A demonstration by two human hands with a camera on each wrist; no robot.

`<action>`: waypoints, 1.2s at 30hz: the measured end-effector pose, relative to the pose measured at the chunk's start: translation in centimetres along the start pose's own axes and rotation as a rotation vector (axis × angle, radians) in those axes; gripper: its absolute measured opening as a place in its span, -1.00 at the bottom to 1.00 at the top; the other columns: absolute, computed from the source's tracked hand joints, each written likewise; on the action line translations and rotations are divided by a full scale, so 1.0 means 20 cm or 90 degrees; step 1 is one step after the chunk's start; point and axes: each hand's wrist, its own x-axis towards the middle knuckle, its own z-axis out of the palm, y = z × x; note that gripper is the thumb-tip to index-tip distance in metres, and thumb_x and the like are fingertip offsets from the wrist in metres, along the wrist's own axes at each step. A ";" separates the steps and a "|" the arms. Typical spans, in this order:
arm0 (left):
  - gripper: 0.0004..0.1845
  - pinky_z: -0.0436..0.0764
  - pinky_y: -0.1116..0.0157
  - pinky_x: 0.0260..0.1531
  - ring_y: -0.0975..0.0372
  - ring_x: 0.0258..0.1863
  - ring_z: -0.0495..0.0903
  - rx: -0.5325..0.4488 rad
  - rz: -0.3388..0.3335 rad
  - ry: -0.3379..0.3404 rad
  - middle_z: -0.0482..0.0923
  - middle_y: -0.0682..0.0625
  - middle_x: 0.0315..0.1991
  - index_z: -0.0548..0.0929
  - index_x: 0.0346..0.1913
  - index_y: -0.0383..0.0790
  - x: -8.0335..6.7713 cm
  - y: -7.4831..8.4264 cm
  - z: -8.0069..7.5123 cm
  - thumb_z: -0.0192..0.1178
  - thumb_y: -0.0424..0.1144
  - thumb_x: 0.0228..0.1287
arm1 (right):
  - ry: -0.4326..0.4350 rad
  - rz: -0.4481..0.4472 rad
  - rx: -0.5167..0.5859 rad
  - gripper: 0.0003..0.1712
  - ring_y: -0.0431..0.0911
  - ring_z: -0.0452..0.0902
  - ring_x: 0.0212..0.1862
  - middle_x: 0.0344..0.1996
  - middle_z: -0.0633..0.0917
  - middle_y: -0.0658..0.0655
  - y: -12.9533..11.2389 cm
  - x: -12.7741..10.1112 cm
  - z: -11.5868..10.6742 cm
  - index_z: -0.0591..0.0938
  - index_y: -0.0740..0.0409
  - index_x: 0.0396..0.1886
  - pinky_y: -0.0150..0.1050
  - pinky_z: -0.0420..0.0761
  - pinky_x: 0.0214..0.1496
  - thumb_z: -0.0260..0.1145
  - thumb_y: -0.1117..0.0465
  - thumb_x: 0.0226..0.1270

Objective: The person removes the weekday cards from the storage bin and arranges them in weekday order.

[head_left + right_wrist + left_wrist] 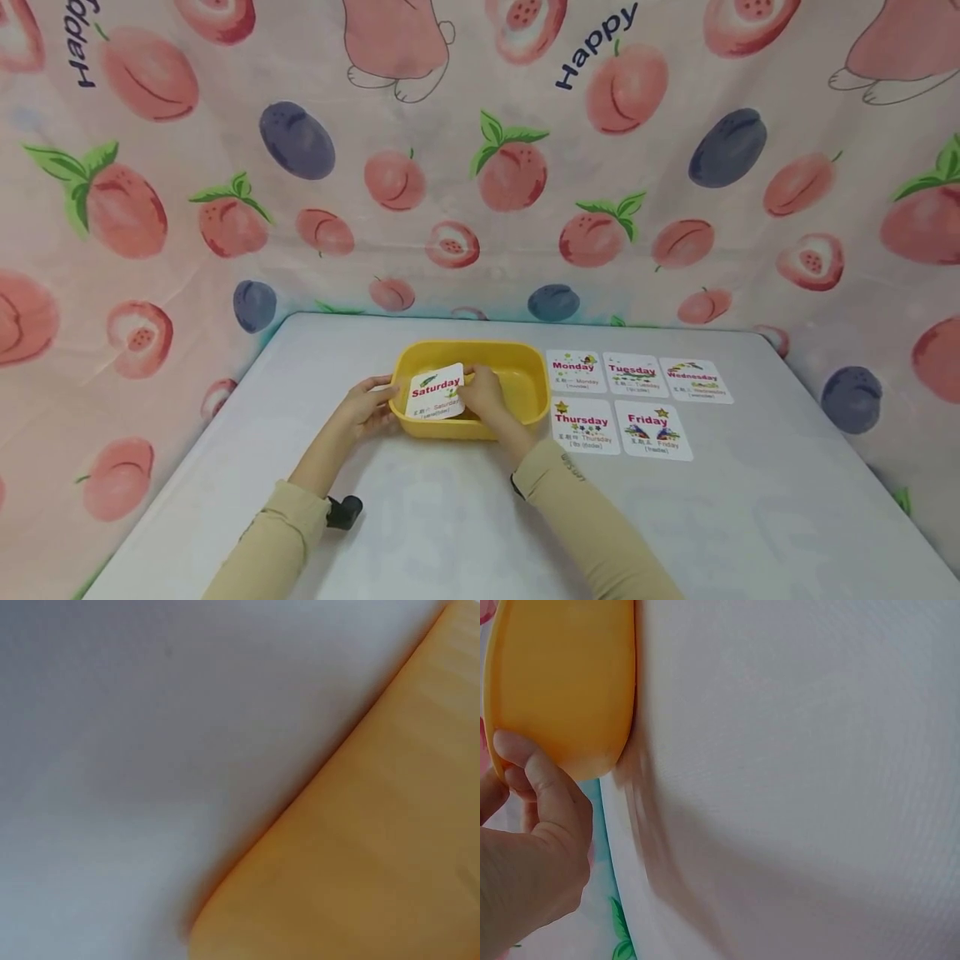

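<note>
A yellow plastic basin (534,392) stands on the table. Its left rim is pinched by my left hand (369,407); in the left wrist view that hand (544,817) has thumb and fingers on either side of the rim. Over the basin, my right hand (483,392) holds the right edge of a white Saturday card (435,393), which is tilted with its print facing up. Some of the right fingers are hidden behind the card and wrist. Only the basin's outer wall (360,847) and table show in the right wrist view, with no hand.
Right of the basin lie a Monday card (576,372), a Tuesday card (634,375) and a Wednesday card (696,382) in a row. Below them are a Thursday card (585,427) and a Friday card (652,430). A fruit-printed cloth (465,208) hangs behind the white table (442,517).
</note>
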 end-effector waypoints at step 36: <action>-0.54 0.54 0.51 -0.50 0.32 -0.44 0.45 -0.015 -0.005 -0.006 0.42 -0.10 -0.12 0.24 0.30 -0.27 0.00 0.00 0.00 0.03 -0.33 0.39 | 0.010 0.001 0.058 -0.69 -0.10 0.44 -0.38 -0.34 0.60 0.23 0.00 -0.01 -0.01 0.50 0.27 -0.02 -0.45 0.45 -0.43 0.15 0.43 0.23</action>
